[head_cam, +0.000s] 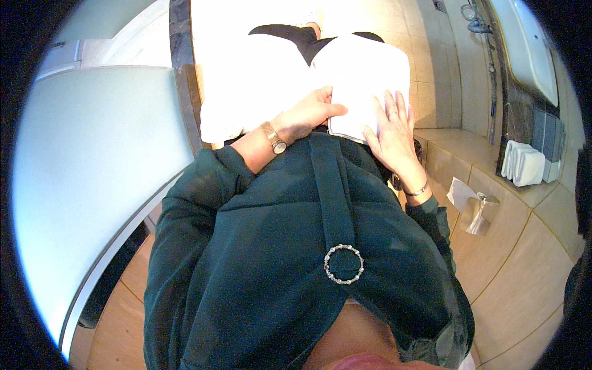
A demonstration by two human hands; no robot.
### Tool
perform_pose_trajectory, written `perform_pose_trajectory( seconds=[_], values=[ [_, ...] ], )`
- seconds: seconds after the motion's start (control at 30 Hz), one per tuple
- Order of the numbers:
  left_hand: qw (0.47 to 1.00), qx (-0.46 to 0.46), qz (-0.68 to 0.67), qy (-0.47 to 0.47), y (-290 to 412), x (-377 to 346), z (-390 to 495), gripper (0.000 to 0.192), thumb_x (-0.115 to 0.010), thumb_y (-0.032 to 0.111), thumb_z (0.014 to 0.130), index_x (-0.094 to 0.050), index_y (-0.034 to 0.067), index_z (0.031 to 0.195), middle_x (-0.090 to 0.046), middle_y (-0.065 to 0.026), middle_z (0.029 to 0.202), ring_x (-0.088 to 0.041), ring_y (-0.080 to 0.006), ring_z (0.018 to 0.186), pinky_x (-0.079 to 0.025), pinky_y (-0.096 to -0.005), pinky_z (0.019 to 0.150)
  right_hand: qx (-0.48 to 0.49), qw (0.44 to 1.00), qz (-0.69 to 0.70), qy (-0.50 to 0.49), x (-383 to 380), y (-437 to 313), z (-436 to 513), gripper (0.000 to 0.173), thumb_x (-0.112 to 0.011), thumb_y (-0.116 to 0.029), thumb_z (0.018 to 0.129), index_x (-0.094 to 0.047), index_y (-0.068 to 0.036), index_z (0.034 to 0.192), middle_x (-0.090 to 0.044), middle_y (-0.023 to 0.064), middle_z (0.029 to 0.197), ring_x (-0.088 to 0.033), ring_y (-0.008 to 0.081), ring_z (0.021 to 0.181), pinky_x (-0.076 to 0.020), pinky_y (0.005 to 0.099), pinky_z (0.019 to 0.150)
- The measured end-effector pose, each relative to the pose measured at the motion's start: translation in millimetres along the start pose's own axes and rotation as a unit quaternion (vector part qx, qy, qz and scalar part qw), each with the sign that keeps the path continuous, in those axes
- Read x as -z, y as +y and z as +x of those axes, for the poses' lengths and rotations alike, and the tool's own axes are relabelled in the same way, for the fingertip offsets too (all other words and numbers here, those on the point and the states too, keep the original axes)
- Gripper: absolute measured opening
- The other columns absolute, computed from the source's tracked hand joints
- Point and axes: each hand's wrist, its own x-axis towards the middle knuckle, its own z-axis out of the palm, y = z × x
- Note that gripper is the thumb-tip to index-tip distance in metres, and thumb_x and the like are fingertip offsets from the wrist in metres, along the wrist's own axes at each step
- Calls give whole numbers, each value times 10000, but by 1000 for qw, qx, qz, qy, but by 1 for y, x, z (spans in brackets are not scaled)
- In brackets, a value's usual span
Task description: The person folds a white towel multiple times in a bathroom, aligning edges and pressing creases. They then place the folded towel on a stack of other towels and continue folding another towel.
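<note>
Bright white cloth, looking like folded towels, covers both of my thighs. One white towel (249,83) lies over the left thigh, its thick folded edge facing my waist. Across the right thigh is a second white towel (356,69); strong light washes out its surface. My left hand (312,111), with a watch on the wrist, grips this second towel's inner edge, thumb on top and fingers curled. Flat on the same towel rests my right hand (393,132), fingers spread, a ring and a bracelet on it. Dark trousers (296,39) show at the knees.
A frosted glass panel (101,120) stands on the left beside a dark stone edge (185,69). To the right are a toilet paper holder (481,217), a folded white towel (522,162) on a tiled ledge (448,143), and a washbasin (527,51).
</note>
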Motion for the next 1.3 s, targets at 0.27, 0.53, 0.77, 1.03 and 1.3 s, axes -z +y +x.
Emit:
perform_pose_trajectory(
  seconds=[0.27, 0.53, 0.77, 1.03, 1.3],
  values=[
    [1000, -23, 17, 2, 4, -6, -7, 345, -723, 109, 948, -578, -21, 1234, -709, -52, 1015, -644, -80, 836, -522, -229, 704, -16, 995, 99, -25, 4, 14, 7, 591, -578, -410, 992, -519, -68, 1470, -387, 230, 1583, -288, 377, 1511, -178, 579, 1202],
    [999, -9, 50, 15, -11, 4, 6, 302, -721, 63, 916, -593, -44, 1168, -716, -88, 988, -657, -119, 822, -522, -250, 698, 10, 994, 107, 12, -17, 59, 54, 594, -597, -322, 966, -496, -24, 1470, -365, 228, 1595, -286, 406, 1500, -242, 495, 1222],
    [999, -16, -11, 30, -6, -5, 0, 272, -726, 49, 899, -606, -42, 1125, -713, -87, 958, -654, -122, 777, -519, -262, 650, -44, 987, 156, -5, -32, 94, 83, 630, -603, -312, 990, -410, -96, 1549, -283, 174, 1657, -231, 352, 1540, -233, 460, 1244],
    [1000, -7, 14, 23, -9, -1, 3, 279, -745, 77, 881, -611, -24, 1104, -687, -58, 902, -628, -116, 738, -498, -256, 613, -56, 966, 252, 15, -22, 106, 106, 634, -700, -250, 942, -472, -53, 1499, -453, 183, 1553, -449, 308, 1422, -366, 382, 1174],
    [999, -18, 23, 17, -12, 3, 6, 257, -762, 97, 869, -615, 3, 1057, -663, -31, 854, -585, -93, 691, -470, -246, 583, -123, 945, 301, -8, -14, 108, 130, 529, -748, -203, 906, -586, -29, 1378, -571, 153, 1388, -558, 277, 1294, -472, 389, 1076]
  ],
)
